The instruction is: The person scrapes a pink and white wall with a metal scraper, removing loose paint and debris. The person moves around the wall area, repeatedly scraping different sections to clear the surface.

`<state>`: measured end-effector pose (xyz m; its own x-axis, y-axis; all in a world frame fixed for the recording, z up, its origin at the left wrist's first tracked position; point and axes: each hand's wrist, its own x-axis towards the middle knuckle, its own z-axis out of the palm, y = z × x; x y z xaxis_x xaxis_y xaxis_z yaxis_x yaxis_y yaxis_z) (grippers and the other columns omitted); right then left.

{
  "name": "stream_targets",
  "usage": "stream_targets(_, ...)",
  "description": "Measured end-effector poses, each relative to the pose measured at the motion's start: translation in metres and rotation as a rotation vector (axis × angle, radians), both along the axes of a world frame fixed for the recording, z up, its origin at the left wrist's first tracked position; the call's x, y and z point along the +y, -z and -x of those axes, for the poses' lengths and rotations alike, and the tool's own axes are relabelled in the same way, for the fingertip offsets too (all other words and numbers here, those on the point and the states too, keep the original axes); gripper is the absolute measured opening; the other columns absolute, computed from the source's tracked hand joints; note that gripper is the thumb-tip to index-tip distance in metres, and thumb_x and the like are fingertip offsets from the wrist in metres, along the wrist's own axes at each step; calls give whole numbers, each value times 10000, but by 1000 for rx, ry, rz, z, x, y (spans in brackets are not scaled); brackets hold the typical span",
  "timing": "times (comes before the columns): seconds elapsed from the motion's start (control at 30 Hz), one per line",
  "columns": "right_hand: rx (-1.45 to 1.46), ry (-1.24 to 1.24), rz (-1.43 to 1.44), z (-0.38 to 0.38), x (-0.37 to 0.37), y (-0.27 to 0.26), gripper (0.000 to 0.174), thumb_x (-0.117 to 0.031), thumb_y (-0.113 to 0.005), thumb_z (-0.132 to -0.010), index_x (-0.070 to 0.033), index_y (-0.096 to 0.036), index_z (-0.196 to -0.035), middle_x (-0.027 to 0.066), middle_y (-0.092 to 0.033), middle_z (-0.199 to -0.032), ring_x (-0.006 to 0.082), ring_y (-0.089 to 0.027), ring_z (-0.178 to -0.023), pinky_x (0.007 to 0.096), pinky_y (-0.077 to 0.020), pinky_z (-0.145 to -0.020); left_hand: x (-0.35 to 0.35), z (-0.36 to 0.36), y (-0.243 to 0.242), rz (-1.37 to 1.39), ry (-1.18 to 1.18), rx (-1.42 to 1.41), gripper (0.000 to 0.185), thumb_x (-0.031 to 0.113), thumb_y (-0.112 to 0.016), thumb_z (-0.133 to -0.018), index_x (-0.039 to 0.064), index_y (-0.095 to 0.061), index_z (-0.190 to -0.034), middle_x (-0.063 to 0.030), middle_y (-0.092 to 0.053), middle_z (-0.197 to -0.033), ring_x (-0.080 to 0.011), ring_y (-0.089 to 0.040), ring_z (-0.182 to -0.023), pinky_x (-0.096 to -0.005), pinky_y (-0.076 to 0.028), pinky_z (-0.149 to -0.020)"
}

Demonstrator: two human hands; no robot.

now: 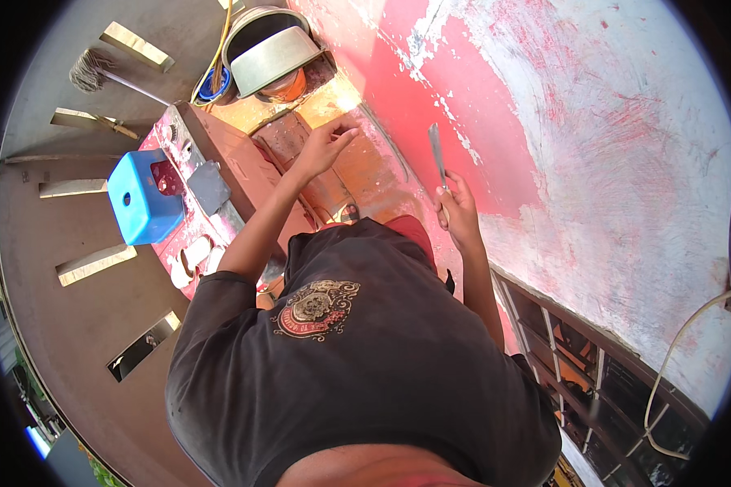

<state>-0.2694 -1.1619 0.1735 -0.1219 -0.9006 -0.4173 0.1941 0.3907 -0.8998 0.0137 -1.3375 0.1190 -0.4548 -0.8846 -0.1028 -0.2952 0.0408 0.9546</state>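
Observation:
My right hand (460,210) grips the handle of a knife (437,149) with a narrow metal blade, its tip pointing up and away from me. Beside it rises a wall (493,122) where red paint is flaking off and a pale, streaked surface shows over a large part. The blade looks close to this wall, though whether it touches cannot be told. Out in front on the other side, my left hand (326,147) hangs in the air with fingers loosely bent and nothing visible in it.
To the left, a blue plastic stool (147,198), shoes (196,252) and a grey slab (209,187) rest on a paint-splashed ledge (173,146). Metal basins (274,64), an orange bucket (287,88) and a mop (91,70) stand ahead. A barred window (585,365) and a cable (664,371) lie right.

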Motion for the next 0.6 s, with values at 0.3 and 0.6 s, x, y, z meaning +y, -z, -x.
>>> stream_targets(0.3, 7, 438, 101, 95, 80, 3, 352, -223, -512, -1067, -58, -494, -1378, 7, -511, -650, 41, -383, -424, 200, -309, -383, 107, 292, -18, -1081, 749, 740, 614, 575, -357, -1056, 57, -511, -1347, -122, -627, -1289, -254, -575, -1236, -457, -467, -1024)
stream_targets(0.6, 140, 454, -33, 167, 107, -7, 121, -163, -505, -1065, -57, -542, -1110, -28, -431, -646, 44, -377, -491, 220, -292, -434, 163, 392, -6, -1388, 442, 878, 553, 680, -385, -982, 141, -497, -1038, -65, -623, -923, -287, -599, -1111, -504, -444, -1030)
